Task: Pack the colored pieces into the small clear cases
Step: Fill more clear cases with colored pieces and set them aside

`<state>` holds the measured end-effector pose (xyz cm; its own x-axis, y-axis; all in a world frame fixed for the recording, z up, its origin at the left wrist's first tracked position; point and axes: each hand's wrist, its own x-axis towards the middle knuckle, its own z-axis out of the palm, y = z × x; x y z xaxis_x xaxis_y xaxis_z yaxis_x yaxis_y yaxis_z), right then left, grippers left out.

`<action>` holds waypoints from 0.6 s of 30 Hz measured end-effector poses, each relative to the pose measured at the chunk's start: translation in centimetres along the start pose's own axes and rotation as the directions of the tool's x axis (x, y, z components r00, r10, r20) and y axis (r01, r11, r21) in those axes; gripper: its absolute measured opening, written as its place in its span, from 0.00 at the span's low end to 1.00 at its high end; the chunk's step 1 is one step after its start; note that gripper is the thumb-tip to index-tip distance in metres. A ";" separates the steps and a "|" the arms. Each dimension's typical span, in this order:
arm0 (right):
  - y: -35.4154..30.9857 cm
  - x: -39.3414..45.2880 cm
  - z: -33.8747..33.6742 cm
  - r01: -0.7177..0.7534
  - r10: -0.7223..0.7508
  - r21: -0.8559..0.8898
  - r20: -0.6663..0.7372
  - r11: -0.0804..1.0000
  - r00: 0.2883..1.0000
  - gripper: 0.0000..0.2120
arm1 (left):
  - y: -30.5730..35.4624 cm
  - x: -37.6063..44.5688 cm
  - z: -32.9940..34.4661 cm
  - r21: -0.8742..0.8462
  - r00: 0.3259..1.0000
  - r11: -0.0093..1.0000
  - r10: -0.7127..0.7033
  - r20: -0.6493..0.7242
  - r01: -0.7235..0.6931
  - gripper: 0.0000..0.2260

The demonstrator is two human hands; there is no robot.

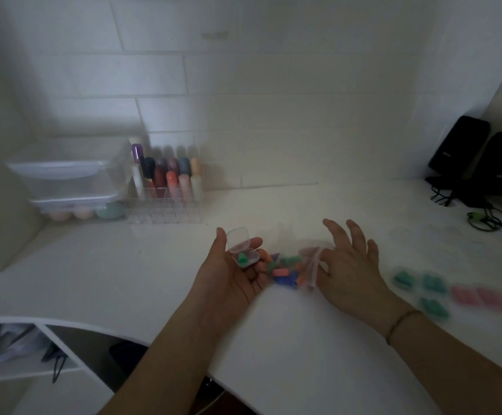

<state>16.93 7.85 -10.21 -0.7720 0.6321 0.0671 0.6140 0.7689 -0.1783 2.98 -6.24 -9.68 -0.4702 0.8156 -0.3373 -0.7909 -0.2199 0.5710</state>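
While the left hand (pixel 231 274) lies palm up, fingers curled under a small clear case (pixel 242 250) with its lid raised and a green piece (pixel 242 259) inside, the right hand (pixel 353 265) hovers palm down, fingers spread, gripping nothing. Between them on the white counter (pixel 154 280), a heap of colored pieces (pixel 285 269) sits against a clear bag (pixel 312 265). Filled cases (pixel 432 290), green and pink, blurred, rest well right; a lipstick organizer (pixel 169 190) stands by the wall.

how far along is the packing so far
Done: several filled cases, green and pink, sit at the right of the counter. In hand: the left hand holds an open case with a green piece inside; the right hand reaches over the loose pile. Left: that pile.
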 end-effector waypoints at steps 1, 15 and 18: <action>-0.1 0.4 0.3 -0.009 0.009 0.039 -0.004 0.999 1.000 0.14 | 0.0 0.0 0.0 -0.001 1.000 1.000 -0.001 0.002 0.001 0.28; 3.5 -4.5 -1.4 0.177 -0.063 0.261 -0.391 0.949 0.918 0.08 | 0.1 -0.3 -0.1 -0.011 0.999 0.999 0.039 0.020 -0.038 0.28; 5.2 -7.6 -2.9 0.148 -0.030 0.344 -0.327 0.927 0.945 0.17 | -0.3 -0.4 0.0 0.053 0.997 0.996 0.075 0.033 -0.077 0.29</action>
<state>26.41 7.33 -8.82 -0.6938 0.6056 0.3897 0.3982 0.7735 -0.4930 3.45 -6.51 -9.73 -0.5154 0.8138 -0.2685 -0.7303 -0.2533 0.6344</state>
